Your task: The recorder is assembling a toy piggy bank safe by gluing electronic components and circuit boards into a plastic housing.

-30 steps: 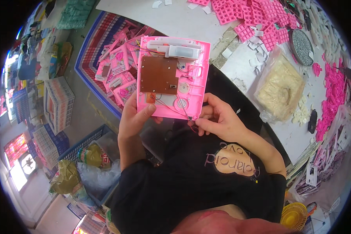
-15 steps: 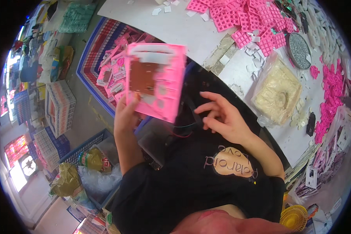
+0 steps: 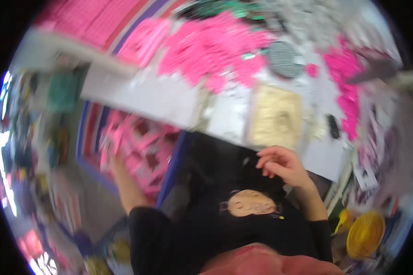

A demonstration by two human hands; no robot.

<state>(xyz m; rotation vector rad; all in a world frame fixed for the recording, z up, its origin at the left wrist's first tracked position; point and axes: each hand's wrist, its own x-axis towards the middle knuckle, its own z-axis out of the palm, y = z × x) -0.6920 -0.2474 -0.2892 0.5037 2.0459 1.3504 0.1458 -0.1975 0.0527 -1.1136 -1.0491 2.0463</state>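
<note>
My left arm stretches down into a striped bin (image 3: pixel 172 167) with a blue rim, at my left. At the end of it, my left hand (image 3: pixel 112 153) is among pink plastic pieces (image 3: pixel 144 149), some with brown patches. Motion blur smears its fingers, so I cannot tell whether they hold anything. In front of my chest, my right hand (image 3: pixel 282 165) hangs with loosely bent fingers and nothing in it. It is nearest to a cream-coloured packet (image 3: pixel 275 117) in clear wrap, lying on the white table (image 3: pixel 147 94).
A heap of pink parts (image 3: pixel 211 48) covers the far table. Beside it sits a round grey dish (image 3: pixel 284 59). Brighter pink pieces (image 3: pixel 346 87) lie farther right, near a small black object (image 3: pixel 333 127). A yellow basket (image 3: pixel 366 233) stands at the lower right.
My left hand has gone down and left into the bin; the pink panel it held up is no longer distinct. My right hand has shifted right. The whole view has swung.
</note>
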